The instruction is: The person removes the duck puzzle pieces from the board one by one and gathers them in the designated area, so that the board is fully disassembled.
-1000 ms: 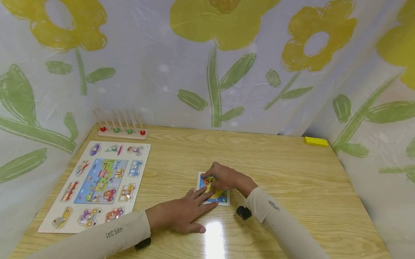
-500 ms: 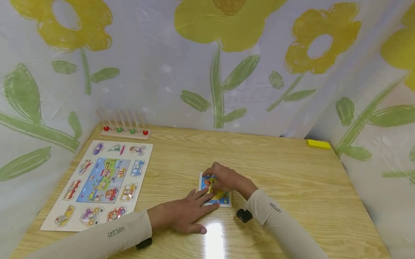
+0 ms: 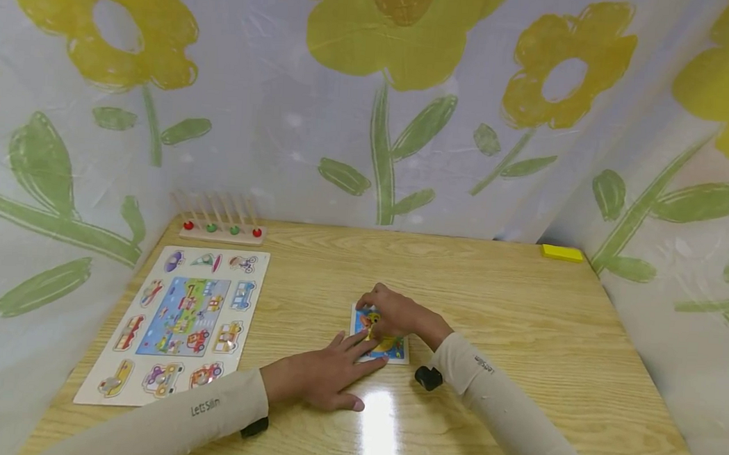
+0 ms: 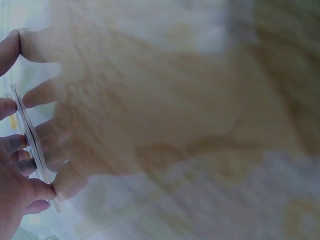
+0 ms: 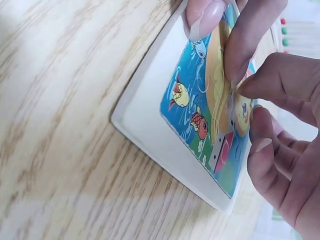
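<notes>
A small picture puzzle (image 3: 401, 351) with a white border lies flat on the table near the middle. It shows a yellow character, fish and blue water. My left hand (image 3: 336, 379) spreads its fingers over the puzzle's near-left part, with the thumb on the table. My right hand (image 3: 397, 311) reaches in from the right, fingers curled, fingertips at the upper part of the picture around a puzzle piece (image 5: 245, 112) with the yellow face. Fingers cover much of the picture. In the left wrist view the puzzle's edge (image 4: 32, 142) appears side-on between fingers.
A white peg puzzle board (image 3: 149, 374) with vehicles lies at the left. Behind it stands a wooden peg rack (image 3: 222, 236) with red and green beads. A yellow block (image 3: 561, 253) lies at the far right corner. Flower-printed curtains surround the table (image 3: 492, 291).
Both hands keep nearly the same places on the puzzle. The whole head view has shifted slightly to the right.
</notes>
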Tool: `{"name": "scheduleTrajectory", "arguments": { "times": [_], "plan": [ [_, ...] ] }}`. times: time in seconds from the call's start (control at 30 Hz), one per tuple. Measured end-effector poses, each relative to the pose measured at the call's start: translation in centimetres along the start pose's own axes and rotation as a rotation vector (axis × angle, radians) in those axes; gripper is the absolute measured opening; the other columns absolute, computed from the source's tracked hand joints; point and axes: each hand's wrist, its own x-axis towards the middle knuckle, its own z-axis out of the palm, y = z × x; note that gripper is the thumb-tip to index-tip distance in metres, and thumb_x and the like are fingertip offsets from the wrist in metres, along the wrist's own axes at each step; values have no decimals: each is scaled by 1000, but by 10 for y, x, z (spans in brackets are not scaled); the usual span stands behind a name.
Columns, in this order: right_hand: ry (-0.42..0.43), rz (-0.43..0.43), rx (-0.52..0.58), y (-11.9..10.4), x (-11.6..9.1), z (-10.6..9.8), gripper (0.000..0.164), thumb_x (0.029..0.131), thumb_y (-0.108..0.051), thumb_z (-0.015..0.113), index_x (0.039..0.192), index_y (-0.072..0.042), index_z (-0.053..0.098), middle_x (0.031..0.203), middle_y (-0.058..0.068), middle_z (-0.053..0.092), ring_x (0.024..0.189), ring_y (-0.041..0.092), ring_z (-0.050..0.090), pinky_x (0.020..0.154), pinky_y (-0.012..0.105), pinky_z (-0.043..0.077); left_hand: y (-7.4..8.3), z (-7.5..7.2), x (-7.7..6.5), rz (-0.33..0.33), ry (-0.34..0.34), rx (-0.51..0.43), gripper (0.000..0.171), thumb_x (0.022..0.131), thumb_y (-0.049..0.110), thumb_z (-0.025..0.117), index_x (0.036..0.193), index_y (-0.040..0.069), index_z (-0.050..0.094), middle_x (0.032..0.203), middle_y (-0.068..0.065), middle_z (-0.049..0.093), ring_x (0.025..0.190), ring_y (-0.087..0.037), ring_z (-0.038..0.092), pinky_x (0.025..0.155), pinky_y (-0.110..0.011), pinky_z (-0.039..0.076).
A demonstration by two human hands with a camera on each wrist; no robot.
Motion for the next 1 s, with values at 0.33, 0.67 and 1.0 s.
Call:
{"name": "scheduleTrajectory", "arguments": {
  "times": [0.33, 0.67, 1.0],
  "plan": [
    [14, -29, -17, 4, 1, 0, 48, 89, -13, 74, 133, -12, 58, 126, 6, 53, 115, 22, 58, 98, 40, 50, -2, 1, 0, -5, -5, 2, 76, 102, 59, 42, 163, 22, 15, 169, -13, 12, 156, -38, 3, 118, -65, 21],
    [64, -83, 67, 8, 5, 5, 21, 103, -24, 59, 120, -12, 61, 117, 2, 59, 106, 15, 59, 95, 35, 51, -1, 0, -1, 10, 3, -7, 77, 102, 57, 44, 163, 19, 16, 169, -14, 10, 156, -40, 5, 116, -68, 22],
    [65, -130, 178, 10, 9, 2, 16, 100, -17, 64, 116, -13, 60, 113, 3, 63, 95, 13, 62, 83, 31, 53, 0, 0, 0, 3, -6, -15, 77, 102, 58, 43, 163, 21, 15, 170, -12, 5, 156, -39, 4, 117, -67, 21]
  ]
}}
